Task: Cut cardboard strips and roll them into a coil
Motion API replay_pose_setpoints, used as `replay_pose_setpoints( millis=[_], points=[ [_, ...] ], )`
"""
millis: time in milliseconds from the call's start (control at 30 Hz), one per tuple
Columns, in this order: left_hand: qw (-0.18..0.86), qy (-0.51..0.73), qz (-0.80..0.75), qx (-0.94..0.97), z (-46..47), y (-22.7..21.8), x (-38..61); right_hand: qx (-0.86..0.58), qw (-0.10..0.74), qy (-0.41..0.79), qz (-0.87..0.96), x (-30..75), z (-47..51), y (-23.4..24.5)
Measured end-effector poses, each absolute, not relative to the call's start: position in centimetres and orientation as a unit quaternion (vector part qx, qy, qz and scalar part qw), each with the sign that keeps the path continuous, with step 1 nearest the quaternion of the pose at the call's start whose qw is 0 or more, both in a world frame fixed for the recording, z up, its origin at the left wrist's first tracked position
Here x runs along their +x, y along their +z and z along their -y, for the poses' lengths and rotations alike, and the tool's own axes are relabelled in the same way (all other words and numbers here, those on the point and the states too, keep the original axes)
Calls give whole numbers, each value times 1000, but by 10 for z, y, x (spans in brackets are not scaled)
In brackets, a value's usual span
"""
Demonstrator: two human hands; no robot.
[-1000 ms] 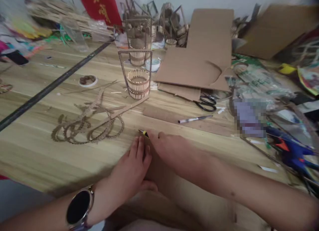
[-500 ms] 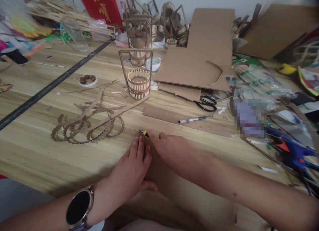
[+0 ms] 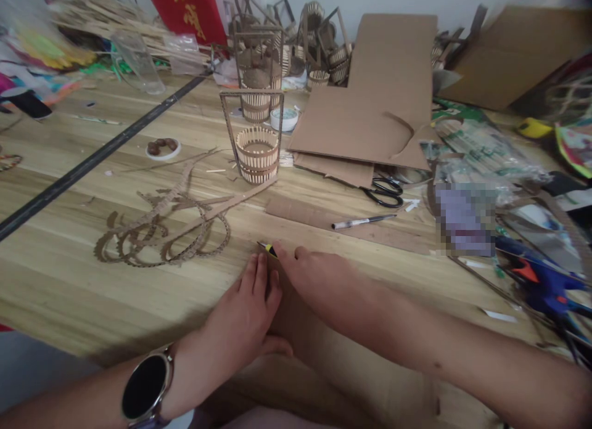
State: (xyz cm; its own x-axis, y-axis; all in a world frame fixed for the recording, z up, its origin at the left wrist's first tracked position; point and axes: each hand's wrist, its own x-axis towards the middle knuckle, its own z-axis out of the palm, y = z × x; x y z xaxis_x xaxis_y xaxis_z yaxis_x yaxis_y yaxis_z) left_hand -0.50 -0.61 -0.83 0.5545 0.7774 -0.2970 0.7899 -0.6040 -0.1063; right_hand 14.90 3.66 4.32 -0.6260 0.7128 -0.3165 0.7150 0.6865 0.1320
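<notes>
My left hand (image 3: 245, 318), with a black watch on its wrist, lies flat with fingers stretched out on a brown cardboard piece (image 3: 300, 330) at the table's near edge. My right hand (image 3: 319, 281) reaches across from the right, closed around a small yellow-and-black knife (image 3: 267, 248). The knife's tip pokes out just beyond my left fingertips, at the cardboard's far corner. The cardboard runs under both hands toward me.
Curly cardboard cut-outs (image 3: 157, 232) lie to the left. A stick basket in a frame (image 3: 256, 151) stands behind them. Flat cardboard sheets (image 3: 370, 121), black scissors (image 3: 383, 192) and a pen (image 3: 361, 221) lie farther back. A blue glue gun (image 3: 546, 284) sits at right.
</notes>
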Motion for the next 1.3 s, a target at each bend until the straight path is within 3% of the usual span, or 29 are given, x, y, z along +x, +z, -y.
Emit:
replay_pose_setpoints(
  millis=[800, 1200, 1300],
  points=[
    [12, -191, -435, 880, 2, -7, -3, 363, 117, -48, -923, 153, -46, 50],
    [13, -173, -438, 882, 1, -6, -3, 326, 133, 34, -935, 163, -34, 45],
    [19, -171, -447, 878, 3, -7, -3, 350, 102, 20, -931, 190, -28, 45]
  ],
)
